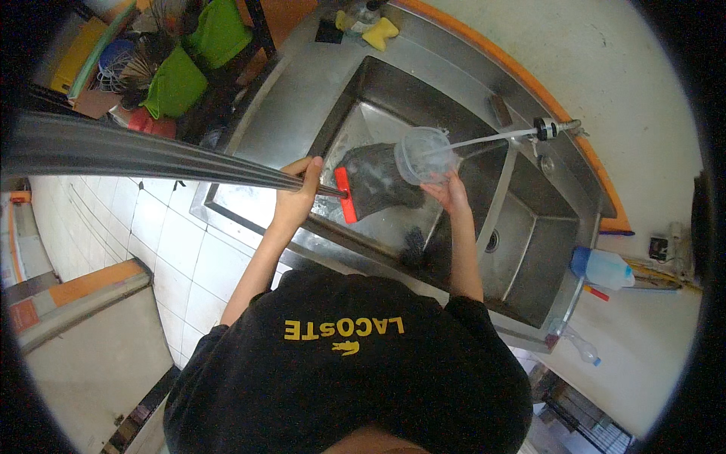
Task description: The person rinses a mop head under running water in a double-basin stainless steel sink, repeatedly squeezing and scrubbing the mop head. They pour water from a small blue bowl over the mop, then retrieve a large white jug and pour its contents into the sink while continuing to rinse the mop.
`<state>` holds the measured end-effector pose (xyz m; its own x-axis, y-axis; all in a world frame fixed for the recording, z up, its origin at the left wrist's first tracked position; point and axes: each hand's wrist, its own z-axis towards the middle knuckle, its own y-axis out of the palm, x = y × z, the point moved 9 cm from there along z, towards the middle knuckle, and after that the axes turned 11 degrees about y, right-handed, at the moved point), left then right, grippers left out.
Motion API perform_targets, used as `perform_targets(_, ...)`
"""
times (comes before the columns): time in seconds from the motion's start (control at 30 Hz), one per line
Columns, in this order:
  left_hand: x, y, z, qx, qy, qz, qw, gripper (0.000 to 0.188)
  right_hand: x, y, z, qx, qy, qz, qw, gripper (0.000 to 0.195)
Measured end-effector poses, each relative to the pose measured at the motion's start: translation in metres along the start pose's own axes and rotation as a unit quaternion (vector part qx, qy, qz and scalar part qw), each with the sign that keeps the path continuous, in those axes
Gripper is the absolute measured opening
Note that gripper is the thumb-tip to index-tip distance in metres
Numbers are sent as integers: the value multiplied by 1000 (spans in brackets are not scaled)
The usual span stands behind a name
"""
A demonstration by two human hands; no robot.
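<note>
My left hand [298, 184] grips a dark long handle [170, 162] just above its red head bar [346, 196]. From the bar a soaked dark-grey mop head [380, 179] spreads over the floor of a stainless-steel sink basin [391, 241]. My right hand [451, 193] holds a clear plastic tub [422, 153] by its lower side, over the far right part of the mop head. Water from a tap [547, 129] runs in a thin stream into the tub. Suds or wet sheen show on the mop fibres.
A second basin [522, 238] with a drain adjoins on the right. Yellow sponges [380, 34] lie on the back-left ledge. A plastic jug [604, 267] and a clear bottle [583, 347] lie on the right. Green dustpans [176, 85] stand at upper left above the white tiled floor [164, 227].
</note>
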<state>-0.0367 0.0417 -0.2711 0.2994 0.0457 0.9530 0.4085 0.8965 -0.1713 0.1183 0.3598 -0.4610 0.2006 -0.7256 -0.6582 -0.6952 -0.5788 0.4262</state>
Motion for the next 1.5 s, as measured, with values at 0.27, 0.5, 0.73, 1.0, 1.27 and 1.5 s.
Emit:
perform_targets(0.27,-2,-5,-3,9,-15,-2,1000,39,3,18,-5,35,59,-23,997,55)
perform_targets(0.5,-9,-5,-3,1,-26,5,1000,39,6,-2,7,19,34,-17,999,54)
perform_targets(0.73,-5,-5,-3,5,-17,-5,1000,39,-11,2,-8,68,-54,-92,992,53)
perform_targets(1.0,-17,0,-5,-22,35,-60,997,40,-63,19,-54,341,-351,-515,703,60)
perform_targets(1.27,77,13,23,-31,118,-261,958,39,-58,98,-83,248,-359,-647,625,62)
perform_targets(1.5,186,16,59,-181,224,-459,840,22,-168,135,-82,364,-492,-628,480,56)
